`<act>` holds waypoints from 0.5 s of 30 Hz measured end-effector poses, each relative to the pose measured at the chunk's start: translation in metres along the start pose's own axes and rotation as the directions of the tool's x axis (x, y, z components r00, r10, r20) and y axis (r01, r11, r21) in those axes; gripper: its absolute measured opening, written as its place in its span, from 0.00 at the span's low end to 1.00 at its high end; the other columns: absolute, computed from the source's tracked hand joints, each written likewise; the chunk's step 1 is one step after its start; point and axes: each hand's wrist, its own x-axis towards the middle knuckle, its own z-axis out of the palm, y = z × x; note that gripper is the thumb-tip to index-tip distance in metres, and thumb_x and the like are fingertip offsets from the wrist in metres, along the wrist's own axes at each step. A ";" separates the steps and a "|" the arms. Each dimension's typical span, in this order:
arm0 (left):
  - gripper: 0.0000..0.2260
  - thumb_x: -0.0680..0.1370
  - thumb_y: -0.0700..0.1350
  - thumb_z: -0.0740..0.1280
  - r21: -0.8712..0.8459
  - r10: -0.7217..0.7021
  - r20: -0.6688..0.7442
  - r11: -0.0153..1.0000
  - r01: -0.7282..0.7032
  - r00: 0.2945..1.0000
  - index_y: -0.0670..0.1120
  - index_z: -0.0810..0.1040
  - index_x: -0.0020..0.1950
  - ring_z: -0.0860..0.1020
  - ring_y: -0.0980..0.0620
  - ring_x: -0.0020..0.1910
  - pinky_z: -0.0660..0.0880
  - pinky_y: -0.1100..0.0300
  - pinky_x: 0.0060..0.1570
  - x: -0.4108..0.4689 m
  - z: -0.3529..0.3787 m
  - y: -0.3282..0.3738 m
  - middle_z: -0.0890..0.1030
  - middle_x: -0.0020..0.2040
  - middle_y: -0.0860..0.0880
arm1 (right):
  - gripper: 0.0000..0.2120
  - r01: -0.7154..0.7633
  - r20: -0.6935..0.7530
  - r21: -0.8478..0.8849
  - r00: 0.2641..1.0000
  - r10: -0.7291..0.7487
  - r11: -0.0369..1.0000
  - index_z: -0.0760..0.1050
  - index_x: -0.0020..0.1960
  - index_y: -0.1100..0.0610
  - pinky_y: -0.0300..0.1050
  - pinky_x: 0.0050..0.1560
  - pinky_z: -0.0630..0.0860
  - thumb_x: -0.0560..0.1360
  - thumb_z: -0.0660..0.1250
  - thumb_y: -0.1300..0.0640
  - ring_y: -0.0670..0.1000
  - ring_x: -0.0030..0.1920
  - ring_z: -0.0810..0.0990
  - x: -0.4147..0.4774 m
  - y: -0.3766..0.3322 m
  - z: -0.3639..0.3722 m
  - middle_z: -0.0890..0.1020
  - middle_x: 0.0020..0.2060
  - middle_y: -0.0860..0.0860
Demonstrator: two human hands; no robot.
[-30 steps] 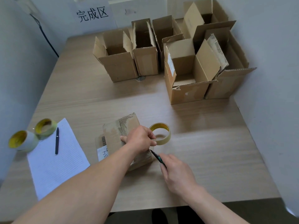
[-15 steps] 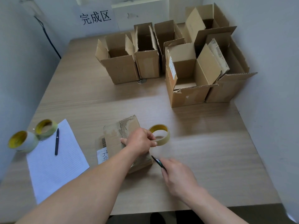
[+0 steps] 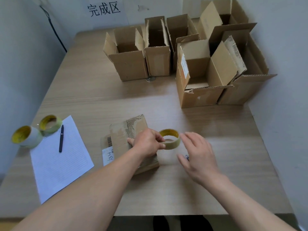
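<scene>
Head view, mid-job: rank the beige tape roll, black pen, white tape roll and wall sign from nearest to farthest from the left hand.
1. beige tape roll, gripped by the left hand
2. black pen, on the paper to the left
3. white tape roll, at the left edge of the table
4. wall sign, beyond the far end

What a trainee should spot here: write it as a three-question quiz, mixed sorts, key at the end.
1. True or false: the left hand grips the tape roll.
2. The pen lies on: A the paper sheet, B an open box, C the floor.
3. How many spare rolls sit left of the pen?
Key: 1 true; 2 A; 3 two.
</scene>
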 end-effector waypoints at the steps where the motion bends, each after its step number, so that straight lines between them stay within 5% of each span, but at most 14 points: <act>1: 0.05 0.70 0.54 0.77 0.001 0.013 0.002 1.000 -0.013 1.000 0.60 0.82 0.41 0.75 0.57 0.50 0.54 0.35 0.69 -0.001 0.000 -0.001 0.81 0.40 0.61 | 0.30 0.069 0.009 -0.002 0.998 -0.069 0.998 0.75 0.65 0.57 0.54 0.59 0.74 0.65 0.76 0.53 0.58 0.61 0.76 0.014 -0.009 -0.001 0.80 0.57 0.54; 5: 0.08 0.70 0.51 0.75 -0.062 0.053 0.016 0.997 -0.052 0.998 0.61 0.80 0.45 0.78 0.57 0.49 0.57 0.36 0.68 -0.003 -0.002 -0.009 0.81 0.38 0.60 | 0.17 0.146 0.217 -0.004 0.966 -0.141 0.989 0.73 0.59 0.49 0.54 0.57 0.72 0.74 0.69 0.46 0.58 0.50 0.81 0.049 -0.028 0.007 0.84 0.44 0.51; 9: 0.08 0.71 0.44 0.68 -0.134 0.080 0.005 0.988 -0.079 0.997 0.56 0.75 0.45 0.80 0.53 0.50 0.53 0.33 0.69 -0.005 -0.001 -0.014 0.84 0.42 0.56 | 0.14 0.029 0.333 0.166 0.939 -0.084 0.986 0.72 0.62 0.45 0.50 0.44 0.74 0.78 0.65 0.46 0.60 0.46 0.80 0.056 -0.034 0.004 0.83 0.40 0.47; 15: 0.10 0.72 0.39 0.69 -0.239 0.061 0.022 0.969 -0.054 0.998 0.53 0.72 0.44 0.80 0.59 0.50 0.40 0.36 0.72 -0.012 -0.004 -0.014 0.85 0.43 0.56 | 0.14 0.007 0.418 0.115 0.907 -0.054 0.993 0.72 0.61 0.46 0.48 0.45 0.71 0.76 0.63 0.54 0.58 0.55 0.78 0.068 -0.035 0.007 0.81 0.54 0.49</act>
